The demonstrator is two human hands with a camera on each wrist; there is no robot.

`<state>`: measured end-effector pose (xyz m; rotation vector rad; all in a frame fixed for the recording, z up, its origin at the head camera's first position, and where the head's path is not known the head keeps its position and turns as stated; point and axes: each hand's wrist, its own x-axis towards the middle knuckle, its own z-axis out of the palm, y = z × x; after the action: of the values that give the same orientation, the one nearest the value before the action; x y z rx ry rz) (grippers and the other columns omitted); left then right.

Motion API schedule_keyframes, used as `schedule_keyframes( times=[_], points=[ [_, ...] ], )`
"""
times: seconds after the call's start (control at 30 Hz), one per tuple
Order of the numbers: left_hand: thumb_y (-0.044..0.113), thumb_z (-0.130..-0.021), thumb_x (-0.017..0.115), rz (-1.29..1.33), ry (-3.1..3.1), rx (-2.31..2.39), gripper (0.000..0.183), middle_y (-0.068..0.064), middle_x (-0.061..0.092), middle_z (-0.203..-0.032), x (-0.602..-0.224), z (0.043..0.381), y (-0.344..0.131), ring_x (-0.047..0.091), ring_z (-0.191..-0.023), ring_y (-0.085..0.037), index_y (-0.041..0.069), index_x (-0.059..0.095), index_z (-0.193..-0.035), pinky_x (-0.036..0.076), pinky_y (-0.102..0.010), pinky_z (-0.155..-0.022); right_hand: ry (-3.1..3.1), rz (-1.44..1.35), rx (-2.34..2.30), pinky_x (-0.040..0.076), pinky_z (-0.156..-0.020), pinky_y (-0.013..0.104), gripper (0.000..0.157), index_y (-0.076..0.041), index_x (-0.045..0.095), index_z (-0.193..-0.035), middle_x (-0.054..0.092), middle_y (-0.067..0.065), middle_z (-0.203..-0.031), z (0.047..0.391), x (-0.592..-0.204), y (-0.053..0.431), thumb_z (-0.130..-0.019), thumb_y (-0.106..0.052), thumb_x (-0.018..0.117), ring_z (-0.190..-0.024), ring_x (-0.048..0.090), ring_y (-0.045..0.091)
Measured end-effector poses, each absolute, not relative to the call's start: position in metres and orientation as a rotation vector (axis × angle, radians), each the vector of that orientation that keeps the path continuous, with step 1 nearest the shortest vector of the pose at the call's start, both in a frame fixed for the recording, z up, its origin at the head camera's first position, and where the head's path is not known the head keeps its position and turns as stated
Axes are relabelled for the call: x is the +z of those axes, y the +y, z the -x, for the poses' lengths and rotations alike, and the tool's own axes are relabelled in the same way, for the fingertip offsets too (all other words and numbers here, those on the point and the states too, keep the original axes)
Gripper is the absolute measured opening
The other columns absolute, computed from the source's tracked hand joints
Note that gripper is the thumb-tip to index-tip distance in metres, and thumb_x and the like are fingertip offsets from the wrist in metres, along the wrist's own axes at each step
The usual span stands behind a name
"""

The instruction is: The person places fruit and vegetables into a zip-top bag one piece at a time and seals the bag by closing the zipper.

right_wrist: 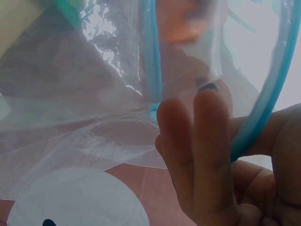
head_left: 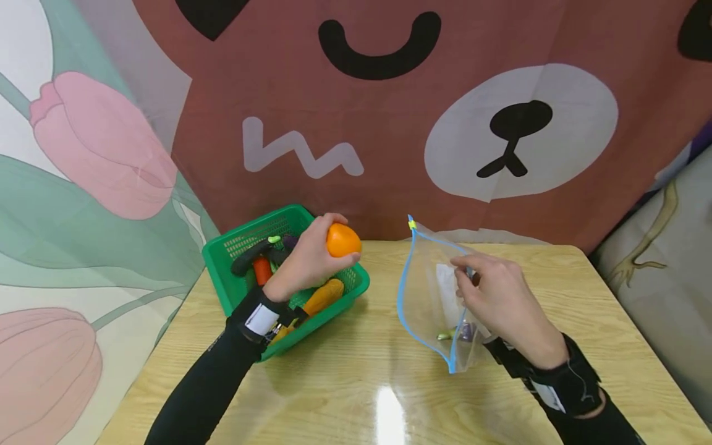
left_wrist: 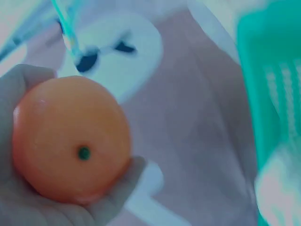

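Observation:
In the head view my left hand (head_left: 308,256) grips an orange (head_left: 343,240) above the far right part of a green basket (head_left: 356,285). The left wrist view shows the orange's round skin with a small green stem spot, fingers and thumb curled about it. My right hand (head_left: 500,303) pinches the blue-edged rim of a clear zip bag (head_left: 425,278), whose mouth gapes toward the left. A yellow slider (head_left: 412,225) sits at the bag's top corner. Low in the bag shows a small purple thing with a green end (head_left: 447,335).
Inside the basket lie a dark eggplant (head_left: 247,258), a red-orange piece (head_left: 262,271), a yellow-orange elongated vegetable (head_left: 324,297) and other produce. Basket and bag are on a light wooden table (head_left: 334,395). A printed cloth with a bear face (head_left: 389,142) hangs behind the table.

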<state>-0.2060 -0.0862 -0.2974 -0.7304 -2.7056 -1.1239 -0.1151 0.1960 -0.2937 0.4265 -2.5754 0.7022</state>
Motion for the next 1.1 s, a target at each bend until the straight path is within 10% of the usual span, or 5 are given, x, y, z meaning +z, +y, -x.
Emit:
schedule_keyframes(
  times=[0.53, 1.1],
  points=[
    [0.028, -0.074, 0.072, 1.498, -2.527, -1.088, 0.057, -0.002, 0.045, -0.113, -0.28, 0.16, 0.007, 0.05, -0.08, -0.007, 0.009, 0.044, -0.12, 0.046, -0.014, -0.063, -2.587, -0.433, 0.721, 0.039, -0.039, 0.019, 0.018, -0.002, 0.068, -0.1, 0.063, 0.006, -0.074, 0.114, -0.29, 0.198, -0.085, -0.002, 0.058, -0.047, 0.053, 0.002],
    [0.042, -0.073, 0.071, 1.293, -2.966, -0.295, 0.062, 0.001, 0.042, -0.088, -0.301, 0.173, 0.048, 0.047, -0.067, -0.013, 0.016, 0.045, -0.123, 0.04, -0.018, -0.051, -2.556, -0.458, 0.714, 0.035, -0.037, 0.022, 0.02, -0.003, 0.07, -0.1, 0.061, 0.004, -0.078, 0.111, -0.289, 0.195, -0.084, -0.003, 0.059, -0.043, 0.043, 0.003]
  ],
)
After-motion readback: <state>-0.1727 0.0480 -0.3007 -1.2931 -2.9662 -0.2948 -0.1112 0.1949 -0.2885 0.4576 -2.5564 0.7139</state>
